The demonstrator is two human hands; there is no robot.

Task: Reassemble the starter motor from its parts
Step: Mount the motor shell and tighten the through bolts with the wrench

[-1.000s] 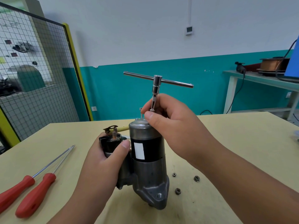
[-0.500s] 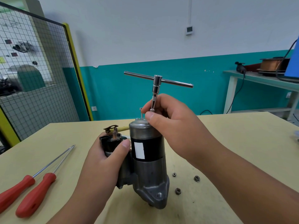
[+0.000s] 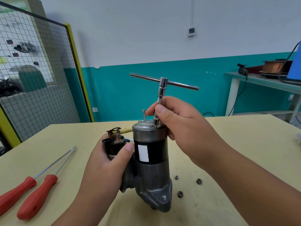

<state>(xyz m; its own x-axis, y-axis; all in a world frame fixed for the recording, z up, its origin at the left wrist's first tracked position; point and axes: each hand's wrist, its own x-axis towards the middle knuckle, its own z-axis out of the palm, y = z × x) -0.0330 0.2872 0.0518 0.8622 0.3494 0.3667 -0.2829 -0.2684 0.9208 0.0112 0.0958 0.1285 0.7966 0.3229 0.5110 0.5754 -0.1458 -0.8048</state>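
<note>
— Starter motor point(image 3: 153, 173): where is it, and what lies round it?
— It stands upright on its nose on the table point(image 3: 244, 144). Left of the motor lie two red-handled screwdrivers point(image 3: 37, 196) side by side, shafts pointing away. Just right of its foot lie three loose nuts point(image 3: 180, 194). Far behind it to the left is a mesh fence point(image 3: 40, 95). Far behind it to the right, a second table point(image 3: 260, 80) carries a copper spool point(image 3: 273, 66).
— Anything in the way?
— The right grip point(image 3: 177, 121) hides the cap's right edge and part of the wrench point(image 3: 162, 86) shaft. The left grip point(image 3: 105, 163) covers the solenoid point(image 3: 114, 144) side.
— What are the grips doing?
— The left one is wrapped round the solenoid. The right one pinches the wrench shaft between thumb and fingers, with the socket down on the cap.
— How does the motor look?
— Grey rounded cap on top, a black band with a white label point(image 3: 143, 153), and a dull cast housing below. One bolt point(image 3: 144, 114) stands raised from the cap's far side.
— The count?
— One motor, one T-wrench, two screwdrivers, three nuts.
</note>
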